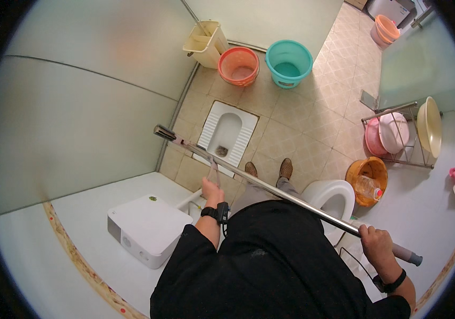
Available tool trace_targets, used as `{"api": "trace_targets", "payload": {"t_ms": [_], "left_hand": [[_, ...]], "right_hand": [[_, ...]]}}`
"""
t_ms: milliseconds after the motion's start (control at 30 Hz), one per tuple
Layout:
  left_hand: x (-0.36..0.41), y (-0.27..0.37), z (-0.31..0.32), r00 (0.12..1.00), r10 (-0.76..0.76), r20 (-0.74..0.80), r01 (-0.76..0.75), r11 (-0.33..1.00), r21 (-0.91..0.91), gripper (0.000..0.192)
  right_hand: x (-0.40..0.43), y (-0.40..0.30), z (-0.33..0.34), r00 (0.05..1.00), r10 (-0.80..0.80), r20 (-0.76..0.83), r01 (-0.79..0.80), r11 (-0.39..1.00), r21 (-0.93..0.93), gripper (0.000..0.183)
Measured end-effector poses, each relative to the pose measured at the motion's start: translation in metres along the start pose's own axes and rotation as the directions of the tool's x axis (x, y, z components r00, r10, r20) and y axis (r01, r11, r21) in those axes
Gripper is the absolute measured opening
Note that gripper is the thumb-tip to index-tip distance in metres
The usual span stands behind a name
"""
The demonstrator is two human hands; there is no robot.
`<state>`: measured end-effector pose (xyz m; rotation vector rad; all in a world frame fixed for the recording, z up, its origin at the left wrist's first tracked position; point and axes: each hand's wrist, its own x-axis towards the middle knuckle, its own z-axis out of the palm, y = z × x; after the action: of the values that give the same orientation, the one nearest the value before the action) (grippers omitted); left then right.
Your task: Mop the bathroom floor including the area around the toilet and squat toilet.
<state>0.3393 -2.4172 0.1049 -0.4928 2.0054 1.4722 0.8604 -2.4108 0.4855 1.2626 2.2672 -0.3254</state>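
A long metal-handled mop (263,182), probably a sponge mop, lies slantwise across the view in front of my body. My right hand (375,242) is closed around the pole just above its grey-brown end grip (407,255). Partway down the pole, my left hand (212,193) has its fingers on a pale loop-shaped lever (213,169) joined to it. The narrow mop head (164,132) is raised at the left, near the frosted glass partition. Below the pole, set in the floor, is a white squat toilet (227,129), with something dark in its drain.
A cream mop bucket (204,50), a red bucket (238,67) and a turquoise bucket (289,63) stand along the far partition. A white sitting toilet (329,191), an orange bucket (350,175) and a metal rack (407,162) with basins are at right. A white water heater (149,225) hangs at left.
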Motion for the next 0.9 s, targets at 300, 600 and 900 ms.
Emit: {"api": "trace_targets", "payload": {"t_ms": [300,600,900], "left_hand": [[0.015,0.032,-0.01,0.999,-0.024,0.033,0.027,0.995,-0.097,0.024],[0.122,0.116,-0.008,0.985,-0.059,0.165,0.094,0.973,-0.21,0.022],[0.012,0.085,0.025,0.984,-0.083,0.155,0.078,0.996,0.04,0.027]], "right_hand": [[0.008,-0.019,-0.05,1.0,0.006,0.019,-0.005,0.998,-0.061,0.007],[-0.011,-0.03,-0.195,0.997,0.057,-0.045,-0.067,0.963,-0.26,0.012],[0.013,-0.059,-0.177,0.997,0.067,-0.05,-0.079,0.95,-0.301,0.006]]}}
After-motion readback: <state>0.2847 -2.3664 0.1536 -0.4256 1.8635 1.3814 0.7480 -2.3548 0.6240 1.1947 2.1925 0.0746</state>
